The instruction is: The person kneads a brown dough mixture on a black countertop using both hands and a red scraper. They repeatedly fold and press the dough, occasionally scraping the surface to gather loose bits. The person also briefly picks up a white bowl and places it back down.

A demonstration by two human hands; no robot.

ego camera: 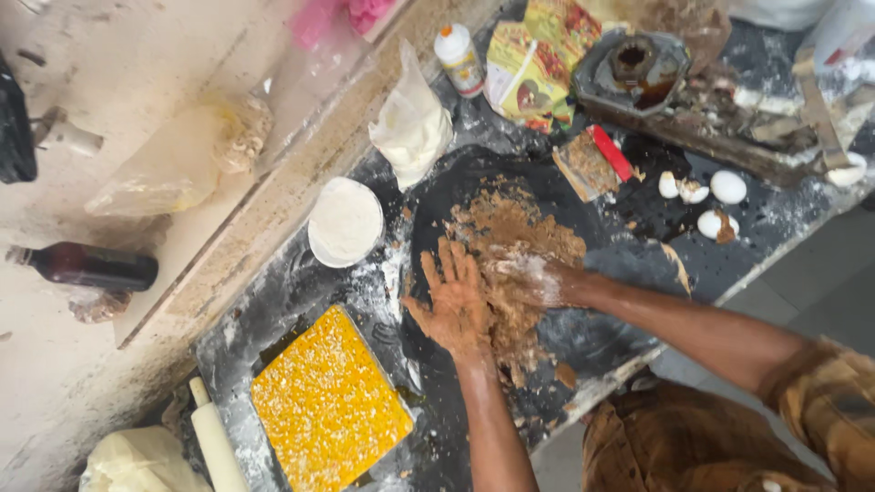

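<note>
My left hand (456,305) lies flat with fingers spread, pressing the near edge of the dough (510,264); it clasps nothing. My right hand (533,278) is sunk into the dough just beside it, dusted with flour, and I cannot tell whether its fingers are curled or flat.

Beyond my left hand stands a round white bowl (344,221) full of flour. Past that leans a clear bag (412,128) holding more white flour, and a small white bottle (459,59) with a white cap stands behind it. Beyond my right hand, far off, a dark octagonal dish (629,68) holds brown liquid. Close to my left wrist sits a square tray (328,405) covered with yellow crumbs, a rolling pin (215,442) lying beside it.

The dough is brown, crumbly and rough, spread in a loose heap on the dark floured worktop (602,337), under and between both hands.
</note>
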